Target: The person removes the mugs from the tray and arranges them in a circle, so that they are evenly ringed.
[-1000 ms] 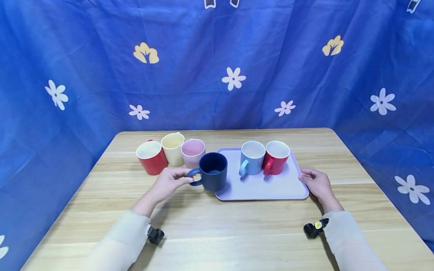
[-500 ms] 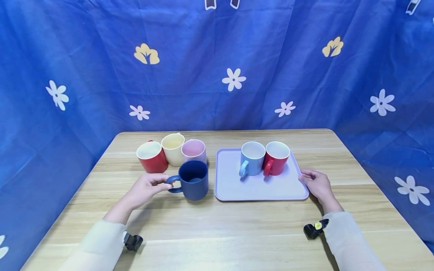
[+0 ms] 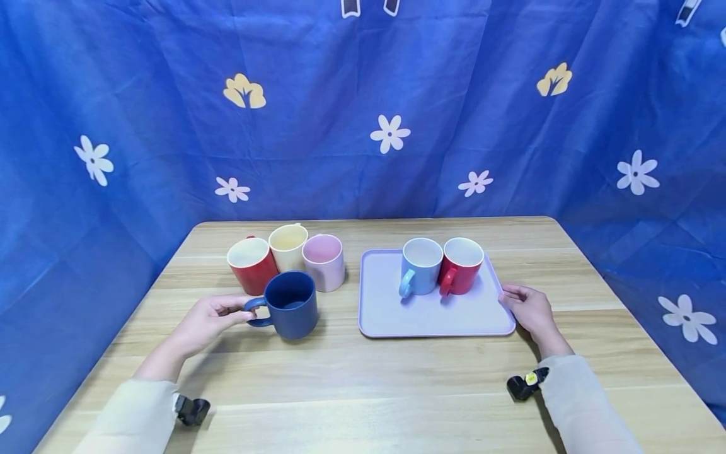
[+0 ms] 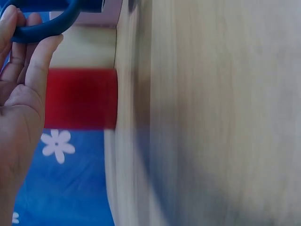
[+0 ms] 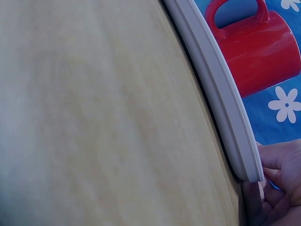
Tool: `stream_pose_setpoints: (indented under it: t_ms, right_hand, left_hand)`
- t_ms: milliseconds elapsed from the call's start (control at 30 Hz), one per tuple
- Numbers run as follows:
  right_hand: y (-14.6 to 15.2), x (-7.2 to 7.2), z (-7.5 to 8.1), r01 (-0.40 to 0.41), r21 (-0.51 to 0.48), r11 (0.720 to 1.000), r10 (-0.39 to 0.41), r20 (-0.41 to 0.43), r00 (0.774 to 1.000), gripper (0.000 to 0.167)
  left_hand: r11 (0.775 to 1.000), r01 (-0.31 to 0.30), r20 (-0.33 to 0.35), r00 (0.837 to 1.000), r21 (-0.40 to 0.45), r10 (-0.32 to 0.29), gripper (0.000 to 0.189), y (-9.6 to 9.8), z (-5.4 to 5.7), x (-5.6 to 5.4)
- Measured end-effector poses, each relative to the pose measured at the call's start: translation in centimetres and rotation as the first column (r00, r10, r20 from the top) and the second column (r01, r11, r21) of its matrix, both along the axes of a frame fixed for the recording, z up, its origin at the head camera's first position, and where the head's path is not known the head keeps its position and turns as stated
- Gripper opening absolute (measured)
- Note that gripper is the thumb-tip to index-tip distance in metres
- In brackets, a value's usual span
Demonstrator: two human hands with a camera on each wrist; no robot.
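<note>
A dark blue mug point(image 3: 292, 309) hangs upright just over the table, left of the tray. My left hand point(image 3: 207, 323) pinches its handle point(image 4: 44, 29) between thumb and fingers, with the handle pointing left. On the right, my right hand point(image 3: 530, 309) grips the right edge of a lilac tray point(image 3: 391, 321), thumb at the rim and fingers curled below it in the right wrist view. Upright on the tray stand a light blue mug point(image 3: 425, 271) and a red mug point(image 3: 462, 274) side by side, their handles toward me.
Behind the dark blue mug, a red mug with white inside point(image 3: 255, 271), a cream mug point(image 3: 289, 252) and a pink-lilac mug point(image 3: 326, 271) stand close together. A blue flowered cloth point(image 3: 317, 164) hangs behind the wooden table point(image 3: 363, 391).
My left hand has carried the dark blue mug leftward and nearer to me, from the tray's left edge to in front of the other mugs. The right hand and tray stay put.
</note>
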State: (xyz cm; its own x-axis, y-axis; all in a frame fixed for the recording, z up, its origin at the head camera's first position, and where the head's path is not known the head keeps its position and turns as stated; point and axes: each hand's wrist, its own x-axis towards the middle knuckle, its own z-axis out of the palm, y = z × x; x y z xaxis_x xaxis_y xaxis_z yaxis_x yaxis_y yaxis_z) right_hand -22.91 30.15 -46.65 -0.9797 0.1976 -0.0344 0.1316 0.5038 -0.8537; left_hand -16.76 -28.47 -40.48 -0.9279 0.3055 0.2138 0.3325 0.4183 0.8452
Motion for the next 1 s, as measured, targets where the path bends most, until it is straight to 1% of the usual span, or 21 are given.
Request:
stream_pose_setpoints:
  t_ms: [133, 267, 433, 667, 800, 933, 1000]
  right_hand:
    - [0.1, -0.1, -0.1, -0.002, 0.001, 1.000, 0.002, 0.008, 1.000, 0.040]
    - [0.1, -0.1, -0.2, -0.003, -0.001, 1.000, 0.003, 0.014, 1.000, 0.040]
    - [0.1, -0.1, -0.2, -0.006, -0.001, 1.000, 0.006, 0.004, 1.000, 0.040]
    - [0.2, -0.1, -0.4, -0.012, 0.000, 1.000, 0.012, -0.018, 1.000, 0.039]
    - [0.2, -0.2, -0.3, -0.012, -0.002, 1.000, 0.012, -0.025, 1.000, 0.039]
    - [0.1, -0.2, -0.3, -0.011, -0.010, 1.000, 0.010, -0.029, 1.000, 0.039]
    - [0.2, -0.2, -0.3, -0.008, -0.011, 1.000, 0.007, -0.024, 1.000, 0.039]
  left_hand:
    - [0.999, -0.030, -0.006, 1.000, -0.018, 0.030, 0.020, -1.3, -0.3, 0.2]
    - [0.997, -0.073, -0.004, 0.997, -0.035, 0.072, 0.019, -2.6, -0.5, 0.5]
    - [0.992, -0.117, -0.006, 0.993, -0.053, 0.117, 0.019, -4.0, -0.6, 0.7]
    - [0.991, -0.132, -0.014, 0.991, -0.035, 0.132, 0.018, -5.6, -0.8, 0.7]
    - [0.989, -0.146, -0.009, 0.989, -0.035, 0.146, 0.019, -6.2, -1.0, 0.7]
    - [0.986, -0.159, -0.011, 0.987, -0.054, 0.159, 0.020, -6.6, -1.2, 0.6]
    - [0.985, -0.164, -0.007, 0.986, -0.047, 0.164, 0.020, -6.7, -1.3, 0.6]
